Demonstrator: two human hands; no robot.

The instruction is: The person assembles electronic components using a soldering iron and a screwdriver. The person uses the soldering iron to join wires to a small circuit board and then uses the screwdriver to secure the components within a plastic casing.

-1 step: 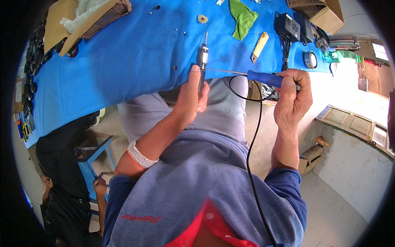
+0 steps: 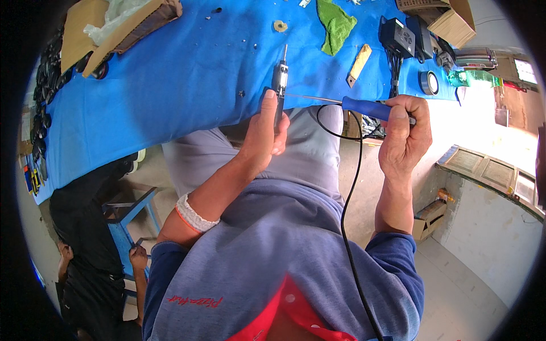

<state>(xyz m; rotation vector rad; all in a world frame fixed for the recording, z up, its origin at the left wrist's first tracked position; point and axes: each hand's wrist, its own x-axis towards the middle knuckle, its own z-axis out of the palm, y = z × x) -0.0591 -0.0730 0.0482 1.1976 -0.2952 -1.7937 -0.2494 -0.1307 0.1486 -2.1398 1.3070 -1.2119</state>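
Observation:
My left hand (image 2: 263, 133) is closed around a slim black device with bare metal parts (image 2: 280, 77), held upright just over the table's near edge. A thin metal rod sticks out of its far end; I cannot make out its exact kind. In my right hand (image 2: 405, 136) is a screwdriver (image 2: 364, 106) with a blue handle, gripped at the handle's end. Its thin shaft points left, and the tip meets the side of the device close to my left thumb. The fingers of my left hand partly hide the device's lower end.
A blue cloth (image 2: 170, 74) covers the table. On it lie a green rag (image 2: 335, 25), a yellow-wrapped blade (image 2: 359, 63), a black power adapter (image 2: 398, 38) and a round tin (image 2: 430, 83). A black cable (image 2: 354, 199) hangs before me. Another person (image 2: 91, 244) is at the left.

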